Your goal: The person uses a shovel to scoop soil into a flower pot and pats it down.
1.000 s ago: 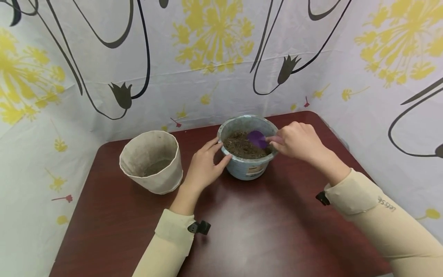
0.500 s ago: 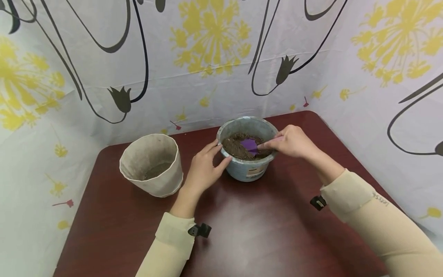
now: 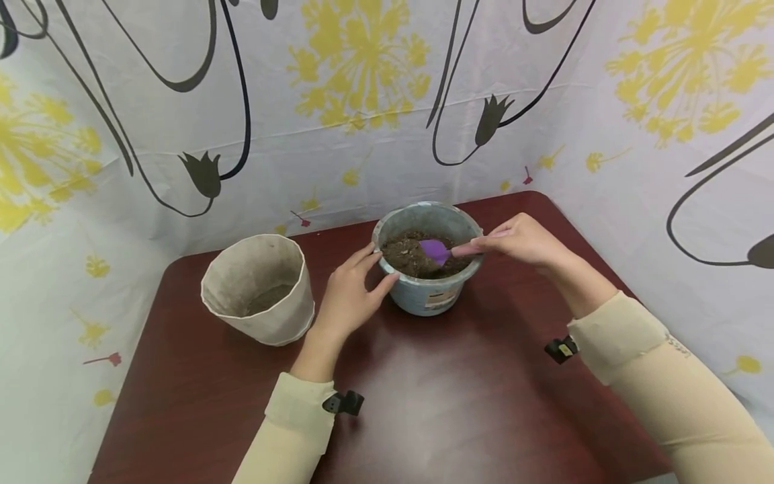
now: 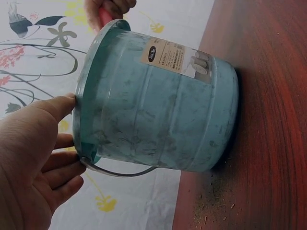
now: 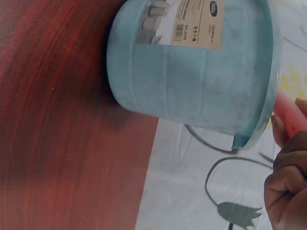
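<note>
A light-blue bucket [image 3: 417, 293] with a paper label stands upright on the table, holding dark soil [image 3: 405, 254]. My left hand [image 3: 349, 296] rests its spread, fairly straight fingers and thumb against the near-left rim; the left wrist view shows the thumb tip [image 4: 69, 100] touching that rim. With my right hand [image 3: 523, 240] I grip the pink handle [image 5: 290, 112] of a small trowel. Its purple blade [image 3: 434, 251] lies in the soil, with the tip partly hidden. To the left stands a white pot [image 3: 290, 302] with a little soil inside, untouched.
Both vessels stand on a dark red wooden table [image 3: 435, 390]. Patterned white sheets [image 3: 338, 154] hang behind and at the sides. In the left wrist view, soil crumbs [image 4: 211, 206] lie beside the bucket, whose thin carrying handle [image 4: 120, 173] hangs down.
The trowel first went down into the soil, then its blade rose slightly and turned up with soil about it. My left hand has stayed at the rim. The view has shifted a little.
</note>
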A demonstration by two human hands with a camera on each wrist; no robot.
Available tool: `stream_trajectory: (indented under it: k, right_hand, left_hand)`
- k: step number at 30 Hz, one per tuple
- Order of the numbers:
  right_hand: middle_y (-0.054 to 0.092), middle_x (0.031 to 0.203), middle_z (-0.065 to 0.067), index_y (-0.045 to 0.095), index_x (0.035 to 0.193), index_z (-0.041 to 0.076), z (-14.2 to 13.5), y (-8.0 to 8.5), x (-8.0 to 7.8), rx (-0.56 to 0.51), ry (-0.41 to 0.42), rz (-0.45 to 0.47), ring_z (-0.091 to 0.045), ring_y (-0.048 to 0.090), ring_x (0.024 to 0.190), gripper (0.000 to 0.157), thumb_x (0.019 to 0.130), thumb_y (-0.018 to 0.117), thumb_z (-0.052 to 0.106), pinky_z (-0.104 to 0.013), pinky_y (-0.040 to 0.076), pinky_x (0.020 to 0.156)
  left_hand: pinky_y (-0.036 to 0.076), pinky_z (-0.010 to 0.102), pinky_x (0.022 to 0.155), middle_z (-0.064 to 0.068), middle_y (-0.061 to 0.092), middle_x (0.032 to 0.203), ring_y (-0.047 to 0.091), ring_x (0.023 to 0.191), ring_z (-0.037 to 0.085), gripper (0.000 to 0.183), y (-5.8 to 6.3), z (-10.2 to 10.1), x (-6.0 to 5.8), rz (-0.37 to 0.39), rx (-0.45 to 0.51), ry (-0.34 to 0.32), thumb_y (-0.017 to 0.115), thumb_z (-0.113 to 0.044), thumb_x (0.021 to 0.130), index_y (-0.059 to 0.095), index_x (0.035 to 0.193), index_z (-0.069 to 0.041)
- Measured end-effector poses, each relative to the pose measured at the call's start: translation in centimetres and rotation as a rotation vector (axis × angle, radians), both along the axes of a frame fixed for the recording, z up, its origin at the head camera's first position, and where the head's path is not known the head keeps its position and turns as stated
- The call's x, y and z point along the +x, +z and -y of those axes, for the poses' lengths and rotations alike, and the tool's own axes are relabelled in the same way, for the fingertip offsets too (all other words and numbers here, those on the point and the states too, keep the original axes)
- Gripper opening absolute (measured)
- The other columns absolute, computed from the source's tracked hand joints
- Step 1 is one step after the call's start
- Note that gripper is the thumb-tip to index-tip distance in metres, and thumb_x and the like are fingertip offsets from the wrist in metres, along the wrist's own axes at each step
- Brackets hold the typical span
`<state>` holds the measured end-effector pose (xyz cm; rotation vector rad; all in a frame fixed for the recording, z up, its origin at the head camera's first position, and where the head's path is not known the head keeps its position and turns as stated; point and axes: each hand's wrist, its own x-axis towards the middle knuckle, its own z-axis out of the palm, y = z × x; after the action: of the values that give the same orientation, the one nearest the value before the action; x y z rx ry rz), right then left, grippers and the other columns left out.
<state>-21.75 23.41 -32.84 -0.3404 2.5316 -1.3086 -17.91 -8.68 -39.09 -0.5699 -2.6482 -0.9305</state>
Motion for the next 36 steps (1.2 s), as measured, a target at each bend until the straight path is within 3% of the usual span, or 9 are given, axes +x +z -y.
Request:
stream_trajectory:
  k: [7, 12, 14, 17, 20, 24, 27, 31, 36]
  right_hand:
    - [0.077, 0.106, 0.001, 0.083, 0.105, 0.022, -1.3, -0.4, 0.3, -0.054, -0.077, 0.055, -0.005, 0.059, 0.125, 0.030, 0.093, 0.071, 0.047, -0.034, 0.044, 0.106]
    - [0.077, 0.104, 0.003, 0.083, 0.105, 0.024, -1.7, -0.3, 0.1, -0.032, -0.107, 0.038, 0.002, 0.060, 0.119, 0.029, 0.093, 0.071, 0.048, -0.035, 0.044, 0.105]
    - [0.077, 0.103, 0.005, 0.082, 0.105, 0.025, -1.7, -0.1, 0.0, -0.024, -0.117, 0.033, 0.005, 0.063, 0.097, 0.028, 0.093, 0.072, 0.047, -0.031, 0.045, 0.100]
    - [0.077, 0.103, 0.006, 0.082, 0.105, 0.023, -1.7, 0.2, -0.2, -0.031, -0.129, 0.033, -0.002, 0.039, 0.060, 0.027, 0.093, 0.072, 0.044, -0.026, 0.046, 0.075]
    - [0.077, 0.103, 0.005, 0.082, 0.106, 0.019, -1.7, 0.4, -0.3, -0.065, -0.126, 0.035, -0.010, 0.017, 0.053, 0.027, 0.093, 0.073, 0.040, -0.030, 0.028, 0.046]
    - [0.077, 0.103, 0.004, 0.082, 0.104, 0.013, -1.4, 0.8, -0.5, -0.096, -0.123, 0.030, -0.014, 0.008, 0.051, 0.030, 0.092, 0.075, 0.039, -0.037, 0.012, 0.043]
    - [0.076, 0.106, 0.002, 0.082, 0.105, 0.013, -1.2, 1.1, -0.7, -0.090, -0.113, 0.027, -0.013, 0.008, 0.053, 0.031, 0.093, 0.074, 0.041, -0.030, 0.030, 0.052]
    - [0.076, 0.107, -0.001, 0.082, 0.107, 0.018, -0.9, 1.5, -0.8, -0.068, -0.103, 0.023, -0.014, 0.008, 0.052, 0.032, 0.093, 0.073, 0.045, -0.029, 0.035, 0.057]
    - [0.076, 0.107, -0.002, 0.082, 0.107, 0.017, -0.3, 2.0, -1.0, -0.100, -0.105, 0.050, -0.016, 0.009, 0.048, 0.036, 0.089, 0.076, 0.047, -0.041, 0.014, 0.042]
  left_hand:
    - [0.046, 0.046, 0.107, 0.010, 0.056, 0.146, 0.057, 0.130, 0.029, 0.059, -0.2, 0.1, 0.0, -0.019, -0.003, -0.002, 0.070, -0.044, 0.095, 0.064, 0.135, -0.002]
    - [0.047, 0.046, 0.106, 0.010, 0.056, 0.146, 0.058, 0.129, 0.029, 0.059, -0.4, 0.2, -0.1, -0.035, -0.009, -0.001, 0.069, -0.044, 0.095, 0.064, 0.135, -0.001]
    - [0.047, 0.046, 0.106, 0.010, 0.056, 0.146, 0.058, 0.129, 0.029, 0.059, -0.3, 0.2, -0.1, -0.038, -0.015, -0.001, 0.069, -0.044, 0.095, 0.064, 0.135, -0.001]
    - [0.047, 0.046, 0.106, 0.011, 0.056, 0.146, 0.057, 0.129, 0.029, 0.059, -0.2, 0.4, -0.1, -0.033, -0.029, -0.004, 0.069, -0.044, 0.096, 0.063, 0.136, -0.001]
    - [0.047, 0.047, 0.106, 0.011, 0.056, 0.146, 0.057, 0.129, 0.030, 0.058, 0.2, 0.6, 0.0, -0.024, -0.037, 0.004, 0.069, -0.043, 0.096, 0.063, 0.136, -0.002]
    - [0.047, 0.049, 0.105, 0.011, 0.057, 0.145, 0.058, 0.128, 0.031, 0.056, 0.9, 1.5, 0.3, -0.031, -0.049, 0.042, 0.069, -0.042, 0.096, 0.064, 0.135, -0.003]
    - [0.046, 0.049, 0.106, 0.010, 0.057, 0.145, 0.058, 0.128, 0.032, 0.055, 1.4, 2.4, 0.5, -0.042, -0.065, 0.075, 0.068, -0.042, 0.096, 0.064, 0.135, -0.004]
    - [0.044, 0.048, 0.108, 0.011, 0.058, 0.144, 0.056, 0.130, 0.031, 0.053, 1.7, 3.6, 0.9, -0.047, -0.064, 0.102, 0.068, -0.039, 0.097, 0.064, 0.135, -0.003]
    - [0.045, 0.049, 0.107, 0.011, 0.058, 0.143, 0.055, 0.131, 0.030, 0.052, 1.8, 4.8, 1.3, -0.042, -0.066, 0.123, 0.067, -0.037, 0.097, 0.063, 0.135, -0.002]
